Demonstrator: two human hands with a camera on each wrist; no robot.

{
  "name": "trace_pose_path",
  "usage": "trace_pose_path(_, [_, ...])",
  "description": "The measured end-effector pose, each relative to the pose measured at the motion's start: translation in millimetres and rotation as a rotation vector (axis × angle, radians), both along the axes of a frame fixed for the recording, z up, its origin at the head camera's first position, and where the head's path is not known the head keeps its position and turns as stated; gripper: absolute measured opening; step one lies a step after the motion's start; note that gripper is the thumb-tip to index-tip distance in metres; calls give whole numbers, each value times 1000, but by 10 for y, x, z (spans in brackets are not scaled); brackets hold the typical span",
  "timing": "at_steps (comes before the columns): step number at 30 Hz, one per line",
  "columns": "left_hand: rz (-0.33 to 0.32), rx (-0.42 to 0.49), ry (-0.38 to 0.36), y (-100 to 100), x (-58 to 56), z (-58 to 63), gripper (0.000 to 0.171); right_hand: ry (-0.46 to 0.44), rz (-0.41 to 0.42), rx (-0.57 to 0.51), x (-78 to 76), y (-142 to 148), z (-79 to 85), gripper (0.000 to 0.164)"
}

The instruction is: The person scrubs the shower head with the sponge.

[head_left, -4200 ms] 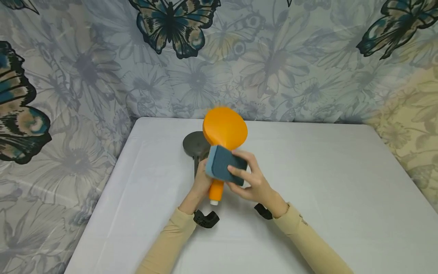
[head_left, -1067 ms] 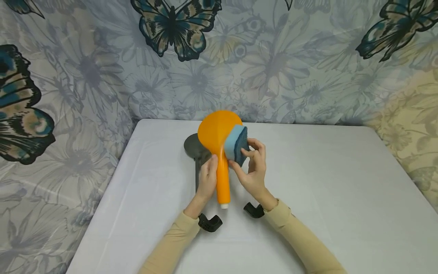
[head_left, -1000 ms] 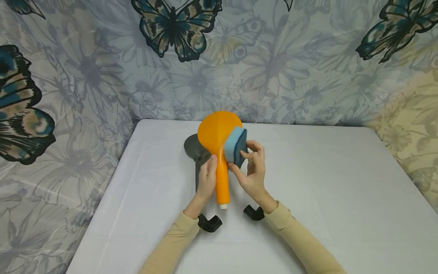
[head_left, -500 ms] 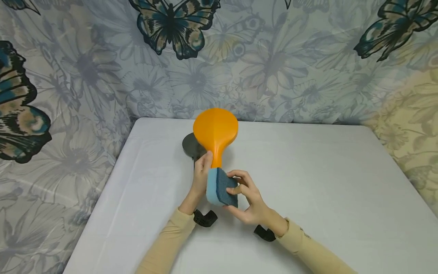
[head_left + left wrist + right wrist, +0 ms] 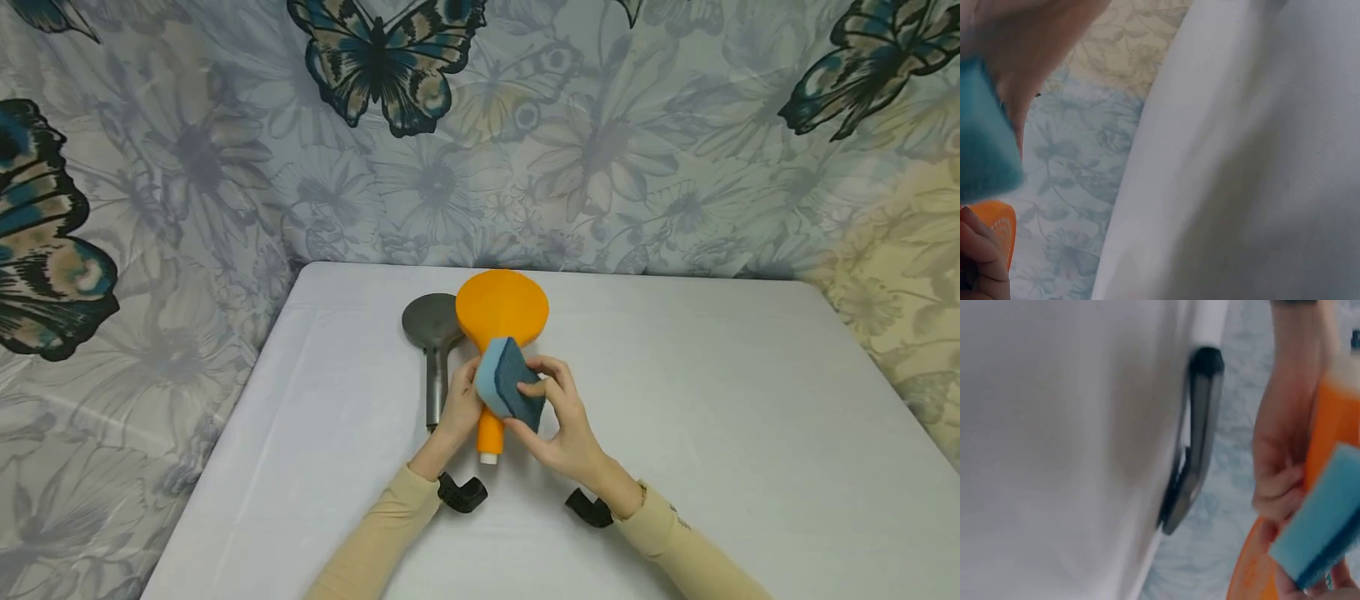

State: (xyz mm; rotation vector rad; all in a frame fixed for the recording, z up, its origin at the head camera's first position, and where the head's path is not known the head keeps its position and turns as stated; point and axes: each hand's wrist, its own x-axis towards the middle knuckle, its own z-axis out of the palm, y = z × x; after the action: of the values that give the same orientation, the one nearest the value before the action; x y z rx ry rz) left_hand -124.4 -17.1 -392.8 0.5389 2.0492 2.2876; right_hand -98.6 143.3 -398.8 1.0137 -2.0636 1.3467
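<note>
My left hand (image 5: 462, 396) grips an orange shower head (image 5: 502, 304) by its handle, its round head tilted up and away. Out of the handle's lower end sticks a white fitting (image 5: 489, 458). Between thumb and fingers my right hand (image 5: 558, 417) holds a two-tone blue sponge (image 5: 495, 367), its pale side against the handle. In the right wrist view the sponge (image 5: 1319, 519) overlaps the orange handle (image 5: 1332, 434). The left wrist view catches the perforated rim of the orange head (image 5: 1005, 228) beside my left fingers (image 5: 982, 250).
Just left of the orange one, a dark grey shower head (image 5: 431, 321) with a shiny grey handle lies on the white-covered table (image 5: 712, 417). Behind and beside the table hangs a cloth (image 5: 585, 167) printed with butterflies and flowers. Black mounts (image 5: 462, 493) sit at both wrists.
My right hand has rubbed the sponge from the neck's right side down to the lower handle, then back up to mid-handle. The orange shower head has dipped and shifted right, uncovering more grey handle.
</note>
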Motion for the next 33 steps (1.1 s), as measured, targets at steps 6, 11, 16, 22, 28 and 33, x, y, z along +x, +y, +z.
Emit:
trace_pose_path(6, [-27, -44, -70, 68, -54, -78, 36, -81, 110, 175, 351, 182, -167, 27])
trace_pose_path(11, [-18, -106, -94, 172, -115, -147, 36, -143, 137, 256, 448, 335, -137, 36])
trace_pose_path(16, [38, -156, -140, 295, -194, -219, 37, -134, -37, 203, 358, 501, 8, 42])
trace_pose_path(22, [24, -174, -191, 333, -235, -220, 37, -210, -424, 315, 179, 679, -82, 42])
trace_pose_path(28, [52, -218, -189, 357, -354, -413, 38, -370, -626, 519, 87, 640, -156, 49])
trace_pose_path(33, [75, -246, -193, 399, -460, -656, 40, -372, -729, 635, 35, 580, -237, 53])
